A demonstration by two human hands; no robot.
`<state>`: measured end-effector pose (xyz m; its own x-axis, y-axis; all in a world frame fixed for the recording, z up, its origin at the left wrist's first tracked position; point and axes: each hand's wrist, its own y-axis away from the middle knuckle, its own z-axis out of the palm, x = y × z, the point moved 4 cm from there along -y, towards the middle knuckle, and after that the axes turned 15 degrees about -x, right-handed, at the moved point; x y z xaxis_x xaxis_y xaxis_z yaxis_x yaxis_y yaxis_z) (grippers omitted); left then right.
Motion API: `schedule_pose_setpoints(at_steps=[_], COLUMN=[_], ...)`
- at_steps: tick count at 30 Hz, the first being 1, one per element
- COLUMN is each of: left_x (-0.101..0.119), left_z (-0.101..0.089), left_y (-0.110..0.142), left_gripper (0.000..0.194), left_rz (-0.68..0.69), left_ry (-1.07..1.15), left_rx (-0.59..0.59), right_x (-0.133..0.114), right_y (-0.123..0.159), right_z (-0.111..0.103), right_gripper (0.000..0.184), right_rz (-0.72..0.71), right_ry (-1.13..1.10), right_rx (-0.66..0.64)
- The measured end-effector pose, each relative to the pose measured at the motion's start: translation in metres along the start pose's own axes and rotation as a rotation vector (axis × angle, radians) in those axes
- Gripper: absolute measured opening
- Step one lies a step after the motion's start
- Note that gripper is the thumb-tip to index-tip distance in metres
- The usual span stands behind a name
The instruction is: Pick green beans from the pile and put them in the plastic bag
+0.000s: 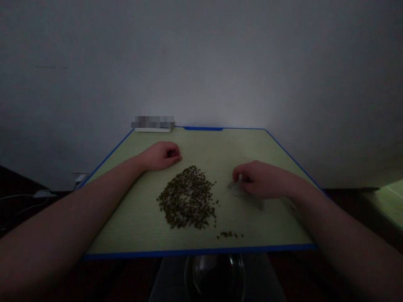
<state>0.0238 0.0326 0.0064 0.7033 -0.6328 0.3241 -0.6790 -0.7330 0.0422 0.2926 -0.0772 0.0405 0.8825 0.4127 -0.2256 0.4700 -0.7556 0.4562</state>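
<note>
A loose pile of small brown-green pieces, like dried beans or seeds (185,201), is spread over the middle of the pale wood-look table (132,218). Just beyond its upper left edge, my left hand (161,155) rests on the tabletop, fingers curled inward, with nothing seen in them. To the right of the pile, my right hand (258,179) is bent down over a flat, clear plastic bag (256,204), its curled fingers on the bag. Part of the bag is hidden under that hand. A few stray pieces (229,235) lie near the front edge.
Blue trim (201,253) runs along the table's edge. A white flat object (153,129), partly blurred out, sits at the back left corner. Below the front edge is a round, shiny glass-like bowl (215,277). Behind the table rises a plain wall (214,63). White cables (44,194) lie at left.
</note>
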Motion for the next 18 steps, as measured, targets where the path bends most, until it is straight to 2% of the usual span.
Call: schedule_pose_setpoints(at_steps=[3,5,8,13,18], left_x=[-0.001,0.0,0.001,0.003,0.002], left_z=[0.001,0.0,0.0,-0.001,-0.001], left_y=[0.0,0.0,-0.001,0.0,0.0], left_gripper=[0.028,0.028,0.027,0.027,0.027], left_rz=[0.009,0.018,0.016,0.004,-0.008], left_ry=[0.004,0.005,0.003,0.004,0.014], left_rx=[0.001,0.002,0.005,-0.006,-0.005], right_x=[0.01,0.008,-0.006,-0.033,-0.041], right_y=[0.002,0.003,0.003,0.0,0.002], right_z=[-0.004,-0.003,0.002,0.009,0.013], right_gripper=[0.029,0.028,0.026,0.026,0.026], right_rz=[0.022,-0.037,-0.15,-0.259,-0.309], right_ry=[-0.007,0.005,0.041,0.052,0.049], right_rx=[0.011,-0.022,-0.058,-0.022,-0.046])
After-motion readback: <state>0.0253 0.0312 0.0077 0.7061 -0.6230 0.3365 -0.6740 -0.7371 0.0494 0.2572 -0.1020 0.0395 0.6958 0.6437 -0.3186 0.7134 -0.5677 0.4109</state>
